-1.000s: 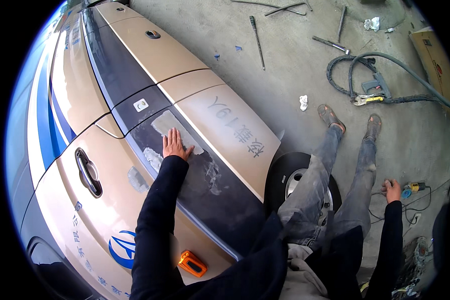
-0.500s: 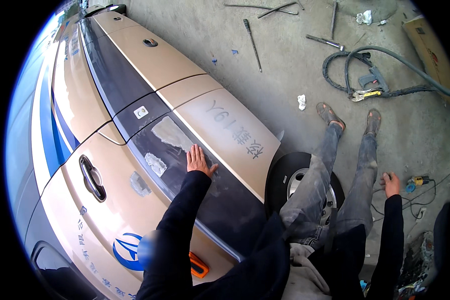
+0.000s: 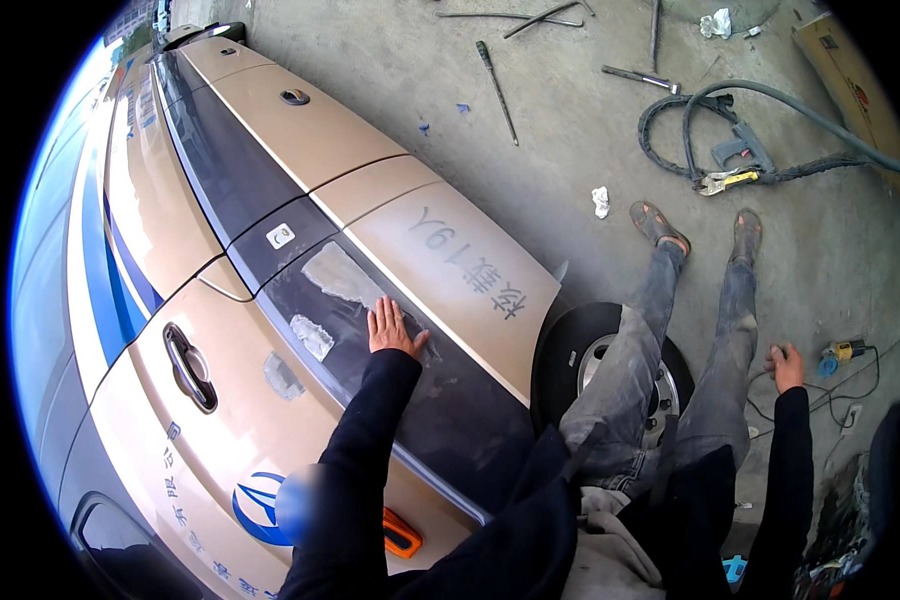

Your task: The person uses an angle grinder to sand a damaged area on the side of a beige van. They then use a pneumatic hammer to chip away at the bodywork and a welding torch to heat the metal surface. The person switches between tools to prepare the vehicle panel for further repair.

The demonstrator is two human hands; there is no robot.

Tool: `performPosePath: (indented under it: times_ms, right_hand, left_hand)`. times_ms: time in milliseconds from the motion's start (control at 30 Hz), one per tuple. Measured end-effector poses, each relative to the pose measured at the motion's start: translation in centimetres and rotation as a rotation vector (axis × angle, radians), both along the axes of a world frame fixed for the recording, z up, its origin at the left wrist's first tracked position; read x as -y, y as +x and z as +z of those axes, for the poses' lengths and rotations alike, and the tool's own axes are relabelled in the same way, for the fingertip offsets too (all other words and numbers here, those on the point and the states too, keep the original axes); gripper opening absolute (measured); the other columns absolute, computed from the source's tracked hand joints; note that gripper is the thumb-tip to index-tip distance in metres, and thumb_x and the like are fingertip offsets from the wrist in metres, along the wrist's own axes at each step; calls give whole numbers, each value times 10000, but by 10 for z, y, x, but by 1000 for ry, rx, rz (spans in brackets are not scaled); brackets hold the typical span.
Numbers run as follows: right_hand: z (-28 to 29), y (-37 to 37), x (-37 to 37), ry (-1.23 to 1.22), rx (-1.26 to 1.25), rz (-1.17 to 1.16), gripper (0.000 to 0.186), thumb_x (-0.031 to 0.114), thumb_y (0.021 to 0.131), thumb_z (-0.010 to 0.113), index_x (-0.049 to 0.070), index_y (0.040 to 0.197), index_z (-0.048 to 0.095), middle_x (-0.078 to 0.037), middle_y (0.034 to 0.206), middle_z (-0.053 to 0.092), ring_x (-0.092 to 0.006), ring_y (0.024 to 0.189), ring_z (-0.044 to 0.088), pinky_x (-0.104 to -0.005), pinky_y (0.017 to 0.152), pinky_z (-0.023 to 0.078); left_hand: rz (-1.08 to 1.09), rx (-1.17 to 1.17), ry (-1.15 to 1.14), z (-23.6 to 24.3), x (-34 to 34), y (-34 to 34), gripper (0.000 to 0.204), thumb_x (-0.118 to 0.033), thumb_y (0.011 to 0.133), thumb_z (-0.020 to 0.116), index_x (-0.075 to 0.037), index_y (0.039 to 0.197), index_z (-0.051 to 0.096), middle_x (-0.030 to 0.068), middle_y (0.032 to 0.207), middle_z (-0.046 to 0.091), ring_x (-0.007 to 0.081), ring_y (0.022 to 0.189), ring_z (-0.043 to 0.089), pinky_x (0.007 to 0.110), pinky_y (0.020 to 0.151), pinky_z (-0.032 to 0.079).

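Setting: grey concrete floor (image 3: pixel 550 170), alongside a beige, glossy-painted vehicle body (image 3: pixel 450 235).

Principal item: a dark grey, matt-painted side band (image 3: pixel 455 415), running lengthwise along the vehicle. Landmark for all entries below.

On the band: left hand (image 3: pixel 395 328), laid palm-down, fingers straight, thumb out to the side; grip spread, fingers apart. Its fingertips reach the near end of a large, irregular light-grey patch (image 3: pixel 335 272). Also on the band, left of the hand: a smaller, rough whitish-grey patch (image 3: pixel 312 337). Farther along the band: a small white square fitting (image 3: pixel 280 235).

Left of the band, on the beige body: a thin grey smeared patch (image 3: pixel 283 376); a chrome, elongated door handle (image 3: pixel 190 368); an orange plastic lamp (image 3: pixel 402 533), partly behind the dark sleeve.

Right of the band: a black rubber tyre (image 3: pixel 560 365), partly behind a jeans leg. Well right of the band: right hand (image 3: pixel 788 367), fingers curled; whether its grip is closed on anything cannot be made out. Just beyond it from the band, a yellow-and-black power tool (image 3: pixel 846 349) on the floor.

Well right of the band, farther ahead: crumpled white paper (image 3: pixel 600 201); yellow-handled metal pliers (image 3: pixel 732 180); a grey, gun-shaped tool (image 3: pixel 748 150); a brown cardboard box (image 3: pixel 860 90).
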State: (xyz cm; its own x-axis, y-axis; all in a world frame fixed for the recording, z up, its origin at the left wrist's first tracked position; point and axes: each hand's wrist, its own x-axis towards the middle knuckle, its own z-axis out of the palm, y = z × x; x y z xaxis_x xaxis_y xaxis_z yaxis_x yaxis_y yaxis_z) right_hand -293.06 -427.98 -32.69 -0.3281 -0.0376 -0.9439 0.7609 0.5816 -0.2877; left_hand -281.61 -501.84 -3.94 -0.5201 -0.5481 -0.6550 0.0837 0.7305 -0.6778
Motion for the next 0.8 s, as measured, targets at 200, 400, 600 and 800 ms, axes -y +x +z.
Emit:
performPosePath:
  times_ms: [200, 400, 600, 800]
  right_hand:
    - [10, -9, 14, 15, 0, -4, 274, 252, 957, 546, 21, 1096, 597, -75, 887, 666, -147, 699, 632, -289, 536, 448]
    - [12, -3, 24, 19, 6, -61, 196, 199, 956, 552, 27, 1036, 602, -48, 832, 643, -119, 662, 596, -278, 552, 429]
    - [2, 3, 47, -56, -25, -44, 179, 187, 954, 557, 30, 1026, 602, -42, 811, 624, -109, 640, 562, -271, 544, 419]
    - [10, -13, 52, -71, -15, -117, 160, 181, 966, 542, 31, 989, 594, -34, 814, 617, -113, 654, 557, -273, 541, 417]
  left_hand:
    - [9, -78, -137, -2, 74, -39, 936, -649, 869, 482, 3, 1503, 261, 142, 1596, 196, 261, 1494, 112, 430, 1202, 75]
    - [58, -22, -62, -7, 31, -33, 999, -693, 848, 481, 22, 1503, 240, 177, 1594, 176, 286, 1495, 92, 445, 1203, 60]
    - [31, 62, 63, 1, -37, 10, 1035, -726, 837, 468, 52, 1487, 255, 218, 1582, 178, 333, 1486, 103, 462, 1200, 66]
    - [39, 38, 92, 3, -59, 18, 969, -708, 836, 497, 7, 1470, 341, 285, 1551, 200, 424, 1461, 125, 510, 1184, 92]
